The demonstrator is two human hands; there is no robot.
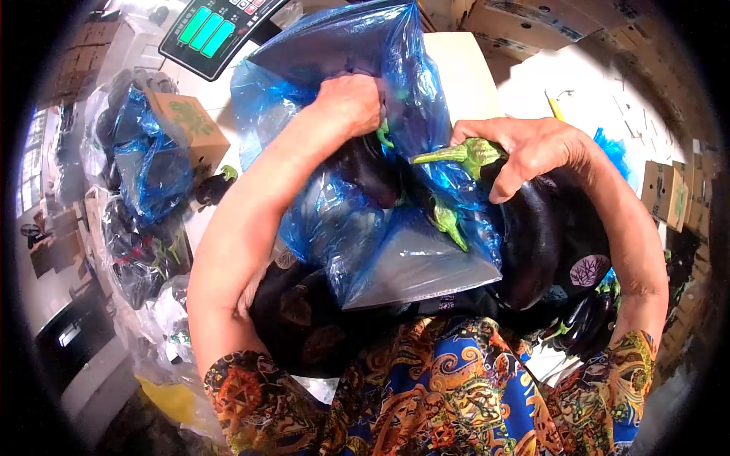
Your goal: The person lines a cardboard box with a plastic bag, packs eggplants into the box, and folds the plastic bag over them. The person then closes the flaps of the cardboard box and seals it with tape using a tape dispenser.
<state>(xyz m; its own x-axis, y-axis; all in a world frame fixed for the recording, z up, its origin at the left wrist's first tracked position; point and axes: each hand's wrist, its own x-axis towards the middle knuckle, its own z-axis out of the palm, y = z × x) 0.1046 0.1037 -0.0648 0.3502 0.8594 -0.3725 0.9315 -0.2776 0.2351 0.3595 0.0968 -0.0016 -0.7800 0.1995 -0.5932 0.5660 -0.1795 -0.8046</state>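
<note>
A translucent blue plastic bag (327, 220) lies spread in front of me, with a dark eggplant (369, 173) and another green stem (447, 222) showing in it. My left hand (351, 102) is curled closed at the bag's upper part, its fingertips hidden by the plastic and the hand itself. My right hand (532, 148) grips a large dark purple eggplant (528, 243) near its green cap, thumb on one side. That eggplant hangs downward just right of the bag, its stem pointing left over the plastic.
A scale with a lit display (205, 32) stands at the upper left. Below it are a cardboard box (190, 125), a loose eggplant (215, 186) and bags of produce (144, 243). More eggplants (585, 323) lie at lower right. Cardboard boxes (665, 194) line the right side.
</note>
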